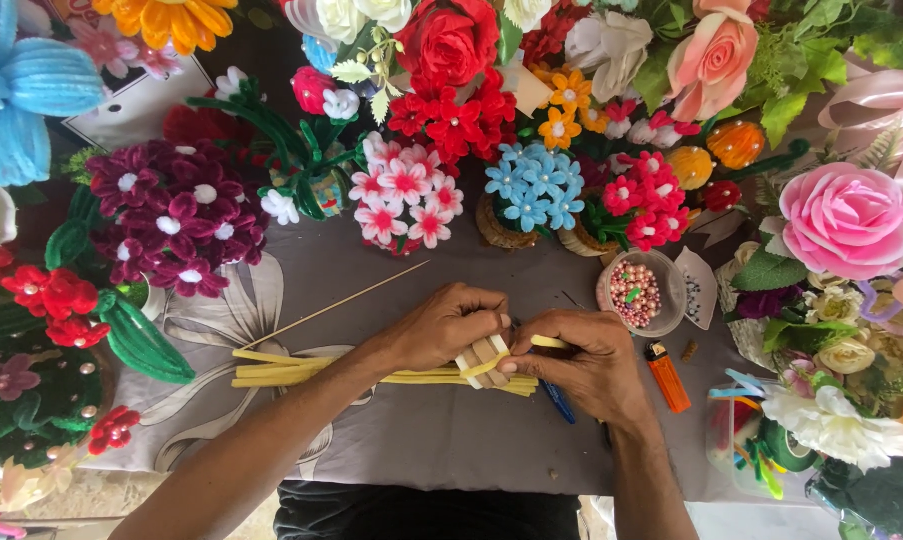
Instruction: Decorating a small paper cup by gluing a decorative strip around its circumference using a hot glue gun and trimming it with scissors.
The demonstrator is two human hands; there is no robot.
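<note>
Winding a yellow pipe cleaner [492, 364] around pale sticks [482, 356], both hands, left [452, 325] and right [584, 362], pinch it; only one loop made, more yellow stems [302, 368] lie unused.

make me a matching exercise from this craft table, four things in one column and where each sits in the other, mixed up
Things:
1. orange lighter
2. bowl of beads
3. yellow pipe cleaners
4. thin wooden stick

Places:
A. under the left hand, stretching out to the left
B. just right of the right hand
C. below the red and blue flower pots, above the lighter
D. lying slanted on the cloth above the left forearm

Pairs: 1-B, 2-C, 3-A, 4-D
</note>
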